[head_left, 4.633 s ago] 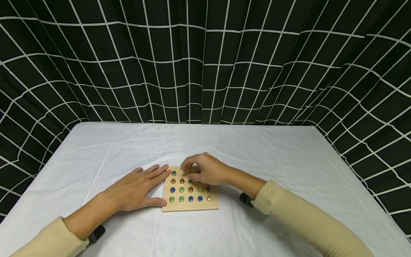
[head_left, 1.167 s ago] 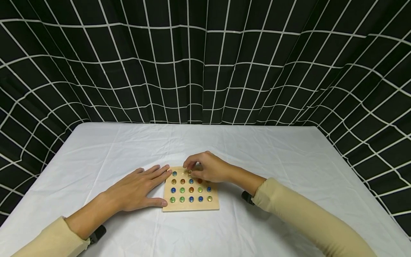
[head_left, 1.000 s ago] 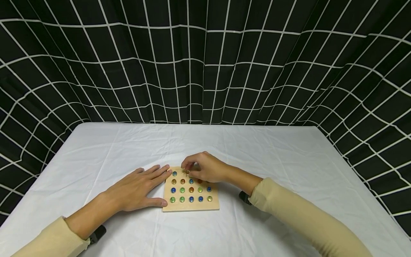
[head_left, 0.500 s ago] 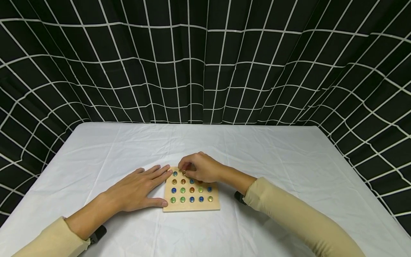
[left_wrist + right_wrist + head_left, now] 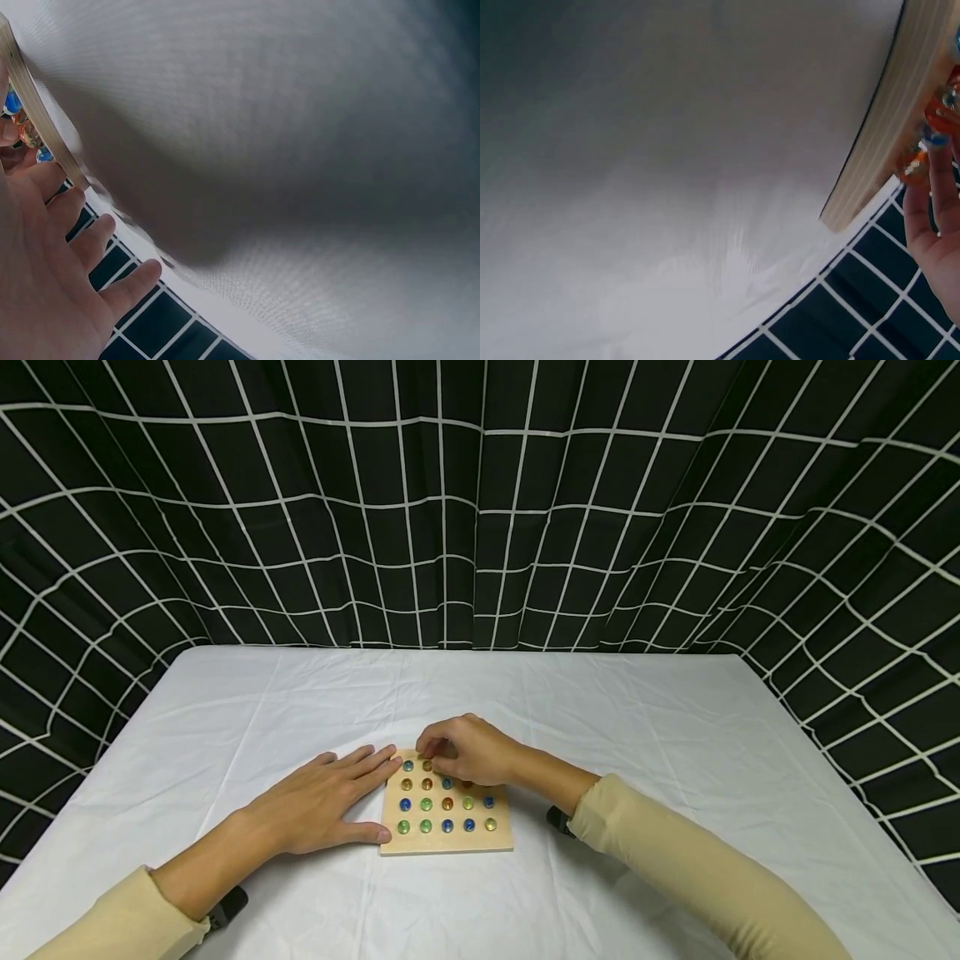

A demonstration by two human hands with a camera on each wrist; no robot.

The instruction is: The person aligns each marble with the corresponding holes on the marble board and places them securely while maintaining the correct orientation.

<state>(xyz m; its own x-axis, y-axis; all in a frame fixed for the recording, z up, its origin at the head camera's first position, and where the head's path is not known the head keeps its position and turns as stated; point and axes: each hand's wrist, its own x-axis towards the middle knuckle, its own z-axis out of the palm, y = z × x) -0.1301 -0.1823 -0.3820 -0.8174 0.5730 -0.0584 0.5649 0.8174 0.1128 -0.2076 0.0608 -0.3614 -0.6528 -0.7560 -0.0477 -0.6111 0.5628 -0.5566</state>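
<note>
A pale wooden board (image 5: 459, 842) holding rows of coloured glass marbles lies on the table. My left hand (image 5: 318, 802) rests flat with straight fingers along its left edge, thumb at the near corner and fingertips at the far one. My right hand (image 5: 474, 752) reaches over the back row and pinches an amber marble (image 5: 427, 766) between thumb and curled fingertips, at the second spot from the left. Beside it sits a teal marble (image 5: 408, 766). The right hand covers the board's far right corner. In the right wrist view, an orange marble (image 5: 913, 166) shows by the fingers.
A white cloth (image 5: 300, 693) with creases covers the table around the board. Behind and at both sides hangs a black curtain (image 5: 495, 543) with white grid lines. Each wrist carries a small black device, such as the left one (image 5: 228, 906).
The right hand has moved left along the back row with the amber marble and lowered it at the second spot, which was bare before. The left hand stays on the board's edge.
</note>
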